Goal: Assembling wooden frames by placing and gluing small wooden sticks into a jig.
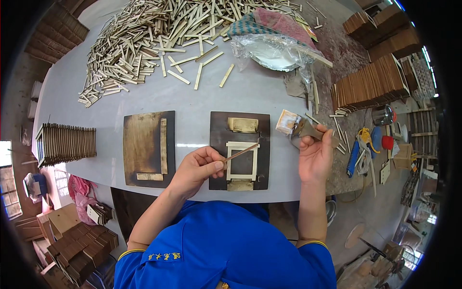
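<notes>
Our right hand (315,156) holds a brush (303,128) and our left hand (197,166) pinches a stick (241,152) that could drop onto the pale frame (254,164) if pinched loosely.

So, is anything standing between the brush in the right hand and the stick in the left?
Nothing visible does. Between the brush in the right hand and the stick in the left hand is an open gap, with only the table and dark board showing below. The pale frame shows beneath the stick.
</notes>
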The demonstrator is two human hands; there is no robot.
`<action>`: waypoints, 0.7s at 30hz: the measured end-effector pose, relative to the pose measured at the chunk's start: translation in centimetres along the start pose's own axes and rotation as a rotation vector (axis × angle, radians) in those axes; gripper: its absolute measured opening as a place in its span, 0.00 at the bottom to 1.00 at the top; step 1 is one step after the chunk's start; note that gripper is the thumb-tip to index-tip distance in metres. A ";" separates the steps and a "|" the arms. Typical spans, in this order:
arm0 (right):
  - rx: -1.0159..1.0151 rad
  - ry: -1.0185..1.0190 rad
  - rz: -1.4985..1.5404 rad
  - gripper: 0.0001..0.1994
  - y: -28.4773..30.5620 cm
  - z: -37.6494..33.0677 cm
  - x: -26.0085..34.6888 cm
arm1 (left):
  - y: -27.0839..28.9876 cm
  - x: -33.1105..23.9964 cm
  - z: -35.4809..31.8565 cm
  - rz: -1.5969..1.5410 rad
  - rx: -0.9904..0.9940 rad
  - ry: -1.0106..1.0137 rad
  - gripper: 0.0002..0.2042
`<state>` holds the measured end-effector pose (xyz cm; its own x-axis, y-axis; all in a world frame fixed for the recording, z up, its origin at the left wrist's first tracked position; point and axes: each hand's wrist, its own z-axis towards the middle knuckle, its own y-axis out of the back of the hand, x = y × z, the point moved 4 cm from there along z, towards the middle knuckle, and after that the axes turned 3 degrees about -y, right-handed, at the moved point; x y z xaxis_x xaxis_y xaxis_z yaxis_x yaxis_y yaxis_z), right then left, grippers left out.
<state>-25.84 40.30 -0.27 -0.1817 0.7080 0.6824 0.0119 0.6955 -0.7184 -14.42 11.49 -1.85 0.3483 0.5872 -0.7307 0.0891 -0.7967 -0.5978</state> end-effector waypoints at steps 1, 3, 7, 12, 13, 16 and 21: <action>0.025 0.059 -0.085 0.17 -0.4 0.3 0.4 | 0.0 -0.1 0.0 -0.020 -0.012 0.002 0.04; 0.077 0.178 -0.255 0.15 -1.6 1.0 1.3 | 0.0 -0.5 0.2 -0.061 -0.034 0.004 0.04; 0.160 0.415 -0.665 0.13 -3.6 2.7 2.5 | -0.1 -0.9 0.5 0.016 -0.089 -0.019 0.05; 0.288 0.722 -1.207 0.11 -5.4 5.7 2.5 | -0.5 -1.4 1.1 0.232 -0.216 -0.096 0.05; 0.325 0.786 -1.316 0.12 -5.6 6.3 2.3 | -0.5 -1.4 1.0 0.291 -0.258 -0.122 0.06; 0.397 0.817 -1.486 0.14 -5.3 7.6 1.3 | -0.3 -1.7 1.1 0.456 -0.292 -0.230 0.07; 0.505 0.744 -1.750 0.20 -4.2 8.1 -0.3 | -0.6 -2.6 1.4 0.806 -0.250 -0.502 0.09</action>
<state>-33.76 36.17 1.42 0.6998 -0.6041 0.3812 0.0496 0.5735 0.8177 -16.63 10.63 -0.09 -0.0404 -0.1996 -0.9790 0.2138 -0.9589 0.1867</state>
